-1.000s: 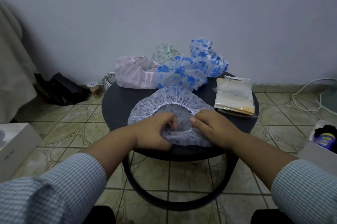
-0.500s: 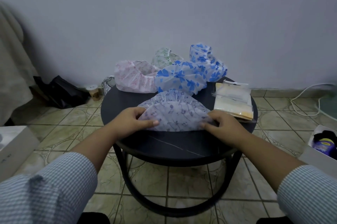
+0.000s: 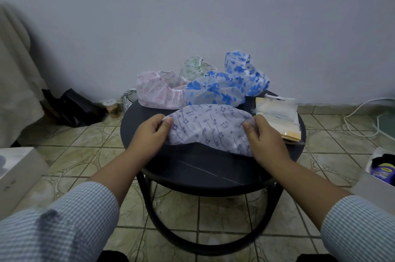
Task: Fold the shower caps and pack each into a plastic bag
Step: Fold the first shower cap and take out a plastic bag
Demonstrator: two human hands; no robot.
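Presently, on the round table:
Left hand: fingers curled, thumb pinching the lilac shower cap's left end, probably to keep the fold flat.
Lilac shower cap: table centre, folded in half.
Unfolded caps: far edge, awaiting folding.
Right hand: fingers curled, pinching the right end.
Plastic bags: stacked at the right edge, likely kept within reach.

Round blk table w/ shower caps (plus plastic bags)

The white box is running off the left edge; the blue-flowered cap is hiding the green cap's base.
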